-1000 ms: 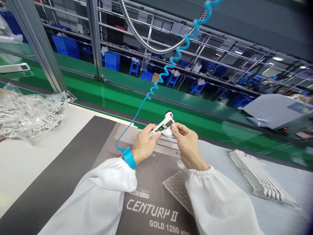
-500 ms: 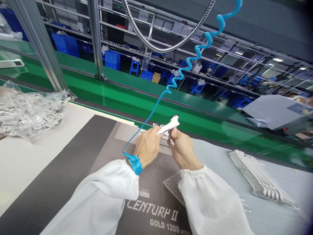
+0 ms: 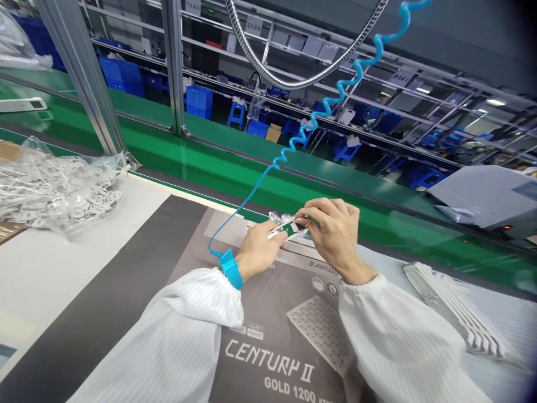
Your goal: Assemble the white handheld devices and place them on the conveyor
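My left hand is closed on a small white device, long and narrow, held low over a dark printed box lid. My right hand arches over the device's far end, fingers curled and pinched onto it beside a bit of clear plastic wrap. A blue wrist strap sits on my left wrist, and its coiled blue cord rises to the upper right. Both arms are in white striped sleeves.
A clear bag of small white parts lies at the left. A stack of flat white casings lies at the right. Behind the bench runs a green conveyor, with metal posts and a flexible metal hose.
The white device has come down from a raised, tilted position to just above the box lid. My right hand has moved from beneath its end to over the top of it.
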The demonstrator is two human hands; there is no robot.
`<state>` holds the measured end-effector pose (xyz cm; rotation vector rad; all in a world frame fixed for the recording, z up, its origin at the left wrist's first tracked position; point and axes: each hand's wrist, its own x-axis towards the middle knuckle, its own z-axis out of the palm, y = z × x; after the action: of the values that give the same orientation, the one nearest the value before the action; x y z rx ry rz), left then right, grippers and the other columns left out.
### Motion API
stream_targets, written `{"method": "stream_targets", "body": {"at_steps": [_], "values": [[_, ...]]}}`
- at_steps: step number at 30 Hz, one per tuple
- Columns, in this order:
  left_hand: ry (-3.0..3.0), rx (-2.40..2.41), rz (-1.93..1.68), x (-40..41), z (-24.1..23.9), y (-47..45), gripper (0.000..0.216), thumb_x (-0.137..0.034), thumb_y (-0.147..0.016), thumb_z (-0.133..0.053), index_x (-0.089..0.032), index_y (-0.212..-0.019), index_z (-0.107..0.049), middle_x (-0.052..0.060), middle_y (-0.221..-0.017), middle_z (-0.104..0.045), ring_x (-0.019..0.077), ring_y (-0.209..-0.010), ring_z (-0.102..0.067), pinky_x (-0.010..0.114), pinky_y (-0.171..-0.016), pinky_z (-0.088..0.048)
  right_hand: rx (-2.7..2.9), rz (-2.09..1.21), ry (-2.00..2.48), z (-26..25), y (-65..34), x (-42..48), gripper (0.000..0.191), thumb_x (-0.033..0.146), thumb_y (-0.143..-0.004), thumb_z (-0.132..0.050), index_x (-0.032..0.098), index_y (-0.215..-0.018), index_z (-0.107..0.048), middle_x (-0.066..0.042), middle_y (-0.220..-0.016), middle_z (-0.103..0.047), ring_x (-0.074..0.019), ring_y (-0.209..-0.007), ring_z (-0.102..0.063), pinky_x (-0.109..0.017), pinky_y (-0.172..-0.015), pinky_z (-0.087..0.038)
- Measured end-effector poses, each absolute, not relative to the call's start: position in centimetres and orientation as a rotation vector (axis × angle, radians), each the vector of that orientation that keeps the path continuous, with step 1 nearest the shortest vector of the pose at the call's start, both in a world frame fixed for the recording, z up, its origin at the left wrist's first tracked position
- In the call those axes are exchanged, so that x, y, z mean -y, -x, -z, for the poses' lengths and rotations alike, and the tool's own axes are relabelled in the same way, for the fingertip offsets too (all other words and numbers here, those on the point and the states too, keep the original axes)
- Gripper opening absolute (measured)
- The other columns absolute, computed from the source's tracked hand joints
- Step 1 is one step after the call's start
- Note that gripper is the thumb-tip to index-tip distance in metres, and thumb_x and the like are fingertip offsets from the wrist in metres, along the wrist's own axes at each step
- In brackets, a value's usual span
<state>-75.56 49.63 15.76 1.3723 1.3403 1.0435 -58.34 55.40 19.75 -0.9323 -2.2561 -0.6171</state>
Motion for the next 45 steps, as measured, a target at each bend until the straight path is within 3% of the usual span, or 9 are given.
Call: {"method": "stream_targets", "body": {"at_steps": [6, 11, 15, 18, 24, 27, 31, 39, 45], "values": [[-1.339, -1.28, -1.017, -49.3, -16.1, 75.3, 0.021, -0.033, -0.09, -0.054, -0.017, -0.083, -0.066, 0.003, -0.077, -0.071, 0.0131, -0.058, -0.053, 0.023, -0.051, -0.034, 2.334, 0.79, 0.927, -19.6, 58.7, -55.0, 0.022, 0.014, -0.098, -0.051, 0.022, -0.081, -0.062, 0.002, -0.085, -0.071, -0.0169, -0.079, -0.053, -0.038, -0.087, -0.026], [-1.112, -1.344, -1.072, -50.0, -15.6, 75.5, 0.02, -0.033, -0.089, -0.059, -0.016, -0.077, -0.062, 0.004, -0.076, -0.07, 0.0101, -0.051, -0.047, 0.024, -0.049, -0.031, 2.308, 0.559, 1.049, -18.8, 58.8, -53.2, 0.025, 0.009, -0.096, -0.047, 0.021, -0.077, -0.058, 0.001, -0.083, -0.067, -0.0174, -0.079, -0.054, -0.039, -0.085, -0.028], [-0.907, -1.183, -1.162, -50.5, -15.5, 76.1, 0.022, -0.035, -0.094, -0.053, -0.016, -0.082, -0.057, 0.005, -0.086, -0.07, 0.006, -0.045, -0.041, 0.023, -0.046, -0.032, 2.155, 0.075, 1.205, -18.1, 58.2, -52.5, 0.019, 0.023, -0.095, -0.054, 0.021, -0.077, -0.061, -0.001, -0.083, -0.066, -0.0185, -0.078, -0.055, -0.037, -0.08, -0.033], [-0.806, -0.977, -1.187, -50.2, -16.1, 76.3, 0.021, -0.032, -0.094, -0.055, -0.014, -0.084, -0.057, 0.004, -0.083, -0.067, 0.0042, -0.044, -0.041, 0.022, -0.046, -0.034, 1.88, -0.363, 1.314, -17.8, 58.1, -52.6, 0.02, 0.039, -0.09, -0.064, 0.021, -0.082, -0.066, -0.003, -0.085, -0.068, -0.0192, -0.078, -0.057, -0.034, -0.075, -0.04], [-0.846, -0.711, -1.095, -49.1, -17.0, 75.9, 0.023, -0.033, -0.088, -0.065, -0.012, -0.097, -0.062, 0.006, -0.086, -0.067, 0.0084, -0.062, -0.058, 0.021, -0.059, -0.045, 1.436, -0.799, 1.17, -18.0, 60.3, -51.5, 0.036, 0.052, -0.077, -0.077, 0.019, -0.089, -0.07, -0.004, -0.088, -0.07, -0.0162, -0.077, -0.06, -0.03, -0.073, -0.048], [-0.853, -0.618, -1.026, -48.5, -17.2, 75.4, 0.029, -0.034, -0.086, -0.069, -0.011, -0.102, -0.061, 0.007, -0.089, -0.067, 0.0117, -0.07, -0.063, 0.023, -0.064, -0.048, 1.297, -0.951, 1.084, -17.9, 61.5, -50.2, 0.035, 0.052, -0.078, -0.077, 0.021, -0.091, -0.068, 0.001, -0.074, -0.065, -0.0103, -0.059, -0.055, -0.024, -0.056, -0.047], [-0.862, -0.611, -1.0, -48.2, -17.2, 75.2, 0.034, -0.038, -0.082, -0.075, -0.011, -0.098, -0.061, 0.006, -0.087, -0.067, 0.0136, -0.072, -0.065, 0.027, -0.069, -0.05, 1.205, -1.116, 1.01, -17.2, 62.0, -49.3, 0.035, 0.054, -0.081, -0.075, 0.023, -0.092, -0.064, 0.008, -0.05, -0.049, -0.0078, -0.037, -0.041, -0.021, -0.035, -0.036], [-0.968, -0.639, -0.932, -47.8, -17.4, 74.9, 0.034, -0.044, -0.084, -0.072, -0.013, -0.088, -0.059, 0.004, -0.083, -0.064, 0.0118, -0.072, -0.062, 0.025, -0.066, -0.047, 1.178, -1.165, 0.91, -16.1, 60.9, -49.1, 0.032, 0.051, -0.083, -0.074, 0.023, -0.093, -0.062, 0.007, -0.05, -0.054, -0.0083, -0.036, -0.045, -0.022, -0.036, -0.041], [-1.049, -0.698, -0.985, -47.8, -16.5, 74.5, 0.042, -0.047, -0.084, -0.071, -0.016, -0.109, -0.058, 0.003, -0.086, -0.063, 0.0127, -0.075, -0.06, 0.029, -0.074, -0.048, 1.171, -1.2, 0.88, -15.5, 60.7, -49.1, 0.036, 0.054, -0.083, -0.073, 0.022, -0.095, -0.062, 0.008, -0.053, -0.052, -0.0081, -0.041, -0.045, -0.021, -0.038, -0.044]]}}
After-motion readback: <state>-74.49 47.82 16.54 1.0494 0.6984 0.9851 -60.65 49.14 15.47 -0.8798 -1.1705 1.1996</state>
